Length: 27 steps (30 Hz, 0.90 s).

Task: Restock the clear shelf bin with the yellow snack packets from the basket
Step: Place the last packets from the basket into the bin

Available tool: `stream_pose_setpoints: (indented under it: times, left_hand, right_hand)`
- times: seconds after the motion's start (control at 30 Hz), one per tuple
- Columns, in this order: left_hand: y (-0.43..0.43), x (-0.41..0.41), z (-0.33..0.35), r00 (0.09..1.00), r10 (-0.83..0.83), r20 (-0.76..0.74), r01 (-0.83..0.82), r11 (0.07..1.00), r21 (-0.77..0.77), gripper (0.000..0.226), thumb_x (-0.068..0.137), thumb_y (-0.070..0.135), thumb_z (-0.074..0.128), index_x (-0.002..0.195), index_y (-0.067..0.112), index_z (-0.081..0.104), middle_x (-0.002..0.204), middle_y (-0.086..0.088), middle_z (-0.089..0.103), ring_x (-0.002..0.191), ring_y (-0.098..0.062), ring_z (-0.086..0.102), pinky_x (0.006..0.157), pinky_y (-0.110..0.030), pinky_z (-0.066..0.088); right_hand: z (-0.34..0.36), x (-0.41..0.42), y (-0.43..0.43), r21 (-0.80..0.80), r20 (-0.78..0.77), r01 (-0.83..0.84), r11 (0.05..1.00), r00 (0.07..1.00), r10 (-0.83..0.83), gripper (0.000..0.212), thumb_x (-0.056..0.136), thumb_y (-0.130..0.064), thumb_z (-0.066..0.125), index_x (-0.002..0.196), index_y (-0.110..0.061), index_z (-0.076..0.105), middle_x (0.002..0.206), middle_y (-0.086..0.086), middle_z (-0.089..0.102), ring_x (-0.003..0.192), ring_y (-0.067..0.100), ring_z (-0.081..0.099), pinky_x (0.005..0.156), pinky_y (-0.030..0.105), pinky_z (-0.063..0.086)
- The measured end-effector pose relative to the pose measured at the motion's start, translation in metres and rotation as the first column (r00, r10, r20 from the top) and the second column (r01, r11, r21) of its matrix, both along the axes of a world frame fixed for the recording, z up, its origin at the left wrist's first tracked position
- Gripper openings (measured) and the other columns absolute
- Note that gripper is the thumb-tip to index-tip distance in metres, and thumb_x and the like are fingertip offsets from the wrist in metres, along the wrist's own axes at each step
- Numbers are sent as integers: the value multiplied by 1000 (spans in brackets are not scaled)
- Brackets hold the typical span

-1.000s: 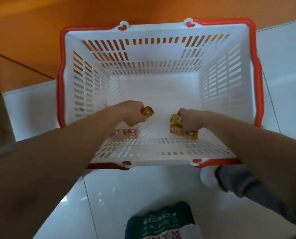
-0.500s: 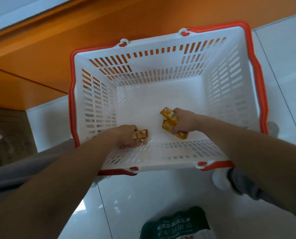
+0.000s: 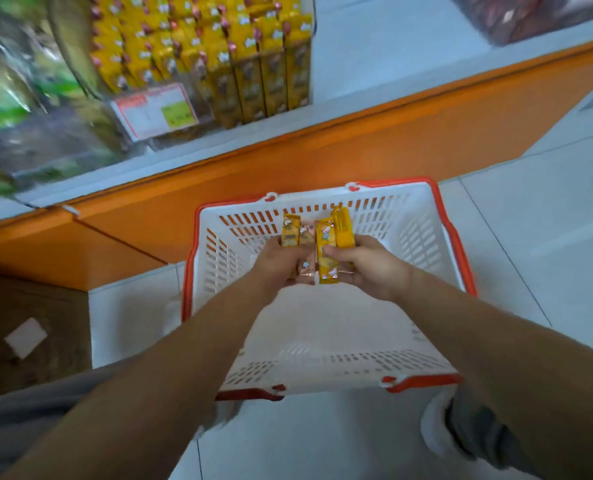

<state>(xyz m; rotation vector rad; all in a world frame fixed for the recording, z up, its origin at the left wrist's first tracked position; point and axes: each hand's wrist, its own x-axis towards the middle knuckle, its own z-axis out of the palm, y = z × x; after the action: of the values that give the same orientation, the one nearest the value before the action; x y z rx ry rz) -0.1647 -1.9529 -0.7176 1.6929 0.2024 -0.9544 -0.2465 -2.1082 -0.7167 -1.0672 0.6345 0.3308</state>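
Both hands hover above the white basket with an orange rim, side by side and touching. My left hand grips yellow snack packets that stick up from its fingers. My right hand holds more yellow snack packets pressed against the left bundle. The basket floor under my hands looks bare of packets. The clear shelf bin, packed with rows of the same yellow packets, sits on the shelf at the upper left, well above and beyond my hands.
A price tag hangs on the bin's front. Green packaged goods fill the shelf to the left, dark packets the upper right. An orange shelf base runs behind the basket. A brown cardboard box lies at the left on the floor.
Both hands have lifted out of the basket bottom with their packets and come together. The view has tilted up, bringing the shelf and clear bin into sight.
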Motion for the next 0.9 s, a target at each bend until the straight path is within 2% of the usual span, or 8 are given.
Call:
stream_pose_setpoints:
  times: [0.07,0.23,0.37,0.5,0.6,0.67,0.8,0.9]
  left_hand:
    - [-5,7,39,998,52,23,-52,998,-29,13,88,12,72,100,16,72,87,-6,79,69,-23,76,57,-34,60]
    - [-8,21,155,976,42,212,-17,993,-119,23,79,20,80,99,12,72,88,-14,78,70,-31,74,66,-41,62]
    - [0,13,227,936,50,348,22,980,-200,15,86,23,78,99,20,73,84,-10,79,68,-33,75,62,-41,60]
    - [2,-2,259,901,80,426,25,972,-236,11,91,29,72,101,25,71,90,-13,78,77,-38,75,77,-57,58]
    - [-2,-11,263,906,137,401,-24,962,-274,13,93,31,70,104,23,69,89,-7,78,73,-29,73,73,-50,59]
    - [-2,-14,262,933,147,329,-35,946,-323,23,93,36,70,112,23,70,97,-6,80,79,-29,77,73,-45,63]
    - [3,-5,258,962,116,247,-23,936,-351,46,85,46,76,123,20,70,111,-9,78,101,-36,75,93,-54,58]
    - [4,9,256,960,121,253,-31,942,-334,46,82,37,80,121,16,70,109,-13,78,100,-38,74,93,-58,57]
  right_hand:
    - [38,4,-2,-12,52,19,1000,998,-18,16,93,-9,67,108,-9,70,100,8,76,87,19,74,72,33,60]
    - [145,6,-12,-142,171,-37,989,983,61,12,88,-27,74,99,-22,72,95,-2,75,86,17,69,71,30,57]
    - [214,-5,-12,-116,312,-74,991,944,107,22,76,-29,77,97,-21,74,99,3,76,88,19,70,88,43,57]
    - [251,-8,-6,-45,433,-37,998,900,52,24,75,-19,74,98,-13,72,96,10,76,80,22,75,68,34,61]
    - [258,-5,-2,-56,454,6,998,891,20,40,75,-19,74,112,-6,67,101,14,75,83,25,74,69,35,60]
    - [255,-1,2,-97,456,26,995,890,21,45,73,-23,76,114,-7,67,103,14,75,87,27,74,71,37,60]
    - [246,16,14,-204,466,7,979,880,90,41,72,-32,78,110,-18,69,103,10,76,92,28,75,72,37,60]
    - [244,25,17,-213,482,-43,976,864,144,32,74,-32,75,105,-26,69,98,4,77,88,21,75,67,30,58]
